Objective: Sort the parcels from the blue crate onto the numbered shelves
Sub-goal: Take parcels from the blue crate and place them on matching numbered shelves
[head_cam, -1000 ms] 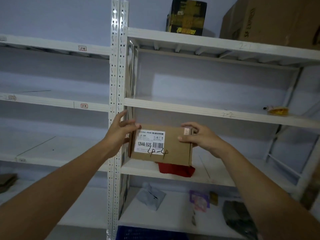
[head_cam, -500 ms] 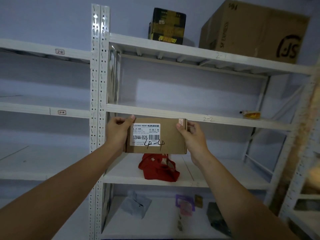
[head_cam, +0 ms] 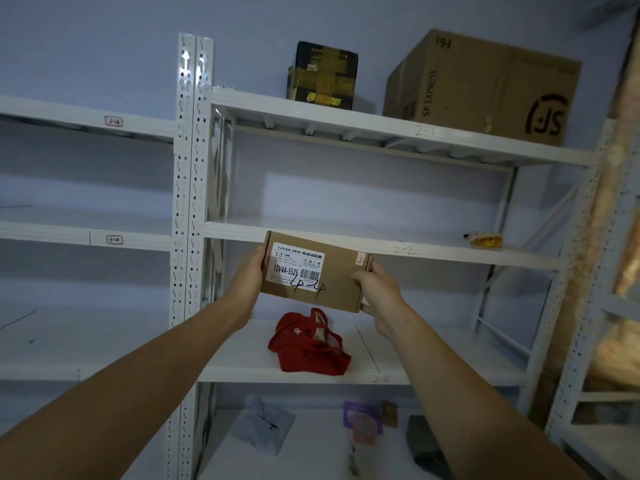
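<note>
Both hands on it: my left hand (head_cam: 247, 282) and right hand (head_cam: 377, 289) grip the parcel (head_cam: 332, 282) by its ends, up near the 2-2 shelf (head_cam: 450, 254). It's marked 4-4 tho, so I'd keep the label (head_cam: 298, 266) facing me and look elsewhere.

The cardboard box (head_cam: 332, 282) hides the fingers of the left hand (head_cam: 246, 277) and part of the front edge of shelf 2-2 (head_cam: 450, 253). The fine print on its label (head_cam: 298, 263) is too small to read. On the bottom shelf to the right, the dark packet (head_cam: 426, 448) is cut off by the picture's lower edge. What sits on the far-right rack (head_cam: 620, 341) is blurred.
</note>
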The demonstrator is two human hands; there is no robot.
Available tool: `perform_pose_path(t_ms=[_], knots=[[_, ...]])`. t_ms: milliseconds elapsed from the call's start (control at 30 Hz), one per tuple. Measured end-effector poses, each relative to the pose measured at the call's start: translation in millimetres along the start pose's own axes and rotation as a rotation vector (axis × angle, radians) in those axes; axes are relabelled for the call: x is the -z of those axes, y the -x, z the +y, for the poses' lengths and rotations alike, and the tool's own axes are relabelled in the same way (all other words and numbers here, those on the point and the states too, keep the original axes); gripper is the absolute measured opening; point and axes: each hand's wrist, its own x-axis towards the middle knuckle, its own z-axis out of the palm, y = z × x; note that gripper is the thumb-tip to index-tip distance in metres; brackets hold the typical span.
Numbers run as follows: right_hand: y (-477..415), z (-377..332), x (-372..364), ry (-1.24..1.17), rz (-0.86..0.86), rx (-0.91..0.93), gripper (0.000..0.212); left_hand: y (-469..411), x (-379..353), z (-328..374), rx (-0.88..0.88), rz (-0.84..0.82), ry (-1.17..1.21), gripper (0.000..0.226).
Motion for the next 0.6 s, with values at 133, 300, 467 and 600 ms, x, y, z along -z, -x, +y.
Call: perform_pose_path(t_ms=[133, 300, 467, 600], knots=[[2.6, 2.3, 4.1, 0.042, -0.026, 0.003, 0.054, -7.0, 6.8, -14.3, 0.012, -0.125, -0.089, 0.07], [10.8, 7.6, 10.9, 0.076, 0.027, -0.006, 0.06, -3.0, -1.9, -23.8, 0.031, -0.218, -0.162, 0.088], [22.3, 15.5, 19.3, 0.107, 0.091, 0.009, 0.059, 6.5, -22.2, -27.6, 0.047, -0.204, -0.09, 0.076], [37.3, 23.2, 42.6, 0.115, 0.164, -0.004, 0.046, 14.1, -50.8, -42.2, 0.072, -0.169, 0.002, 0.053]])
